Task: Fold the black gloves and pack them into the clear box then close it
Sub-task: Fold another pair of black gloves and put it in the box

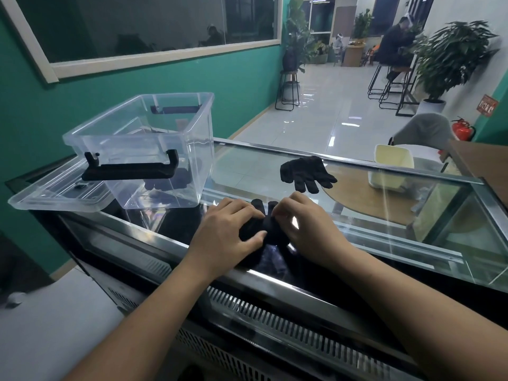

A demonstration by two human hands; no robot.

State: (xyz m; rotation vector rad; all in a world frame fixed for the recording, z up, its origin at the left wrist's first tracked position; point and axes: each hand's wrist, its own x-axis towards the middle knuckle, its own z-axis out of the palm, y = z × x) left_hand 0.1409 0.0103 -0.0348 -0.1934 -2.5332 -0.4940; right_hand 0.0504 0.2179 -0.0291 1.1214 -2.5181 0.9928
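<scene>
At the near edge of the glass table (pixel 357 232), a black glove (pixel 270 229) is being pressed flat under the left hand (pixel 228 229) while its cloth is being pinched by the closed fingers (pixel 277 213) of the right hand (pixel 310 229). Being soft, light and limp, it is probably best gripped at cuff and fingertips; its long axis is running away from the person, fingertips pointing far. Farther off, the second glove (pixel 306 173) is lying flat, fingertips pointing right and nearward. To the left, the clear box (pixel 165 160) is standing open beside its lid (pixel 55 199).
</scene>
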